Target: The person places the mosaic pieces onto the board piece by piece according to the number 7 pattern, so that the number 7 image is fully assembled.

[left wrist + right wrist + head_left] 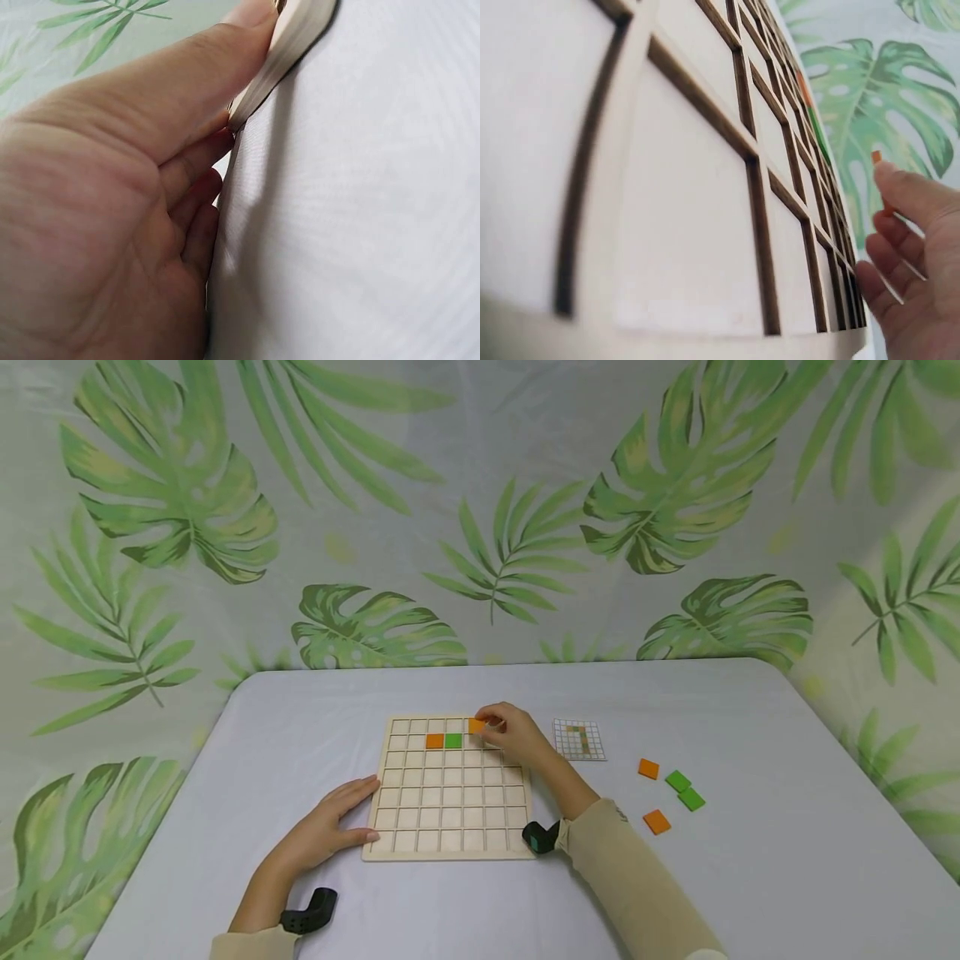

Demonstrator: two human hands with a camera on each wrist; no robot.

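A wooden grid board (449,818) lies on the table. My right hand (517,735) is over its far right part and pinches an orange square tile (476,725) between thumb and fingers; in the right wrist view the pinched tile (877,157) shows edge-on. Two tiles sit side by side in the second row of cells, one orange (435,741) and one green (453,741). My left hand (322,827) rests at the board's left edge, fingers extended. The left wrist view shows its thumb (217,67) on that edge.
Right of the board lies a small card (596,750) printed with a grid and a coloured pattern. Farther right are loose tiles, two orange (648,768) and two green (692,799). Leaf-patterned cloth (495,552) hangs behind the white-covered table (450,910).
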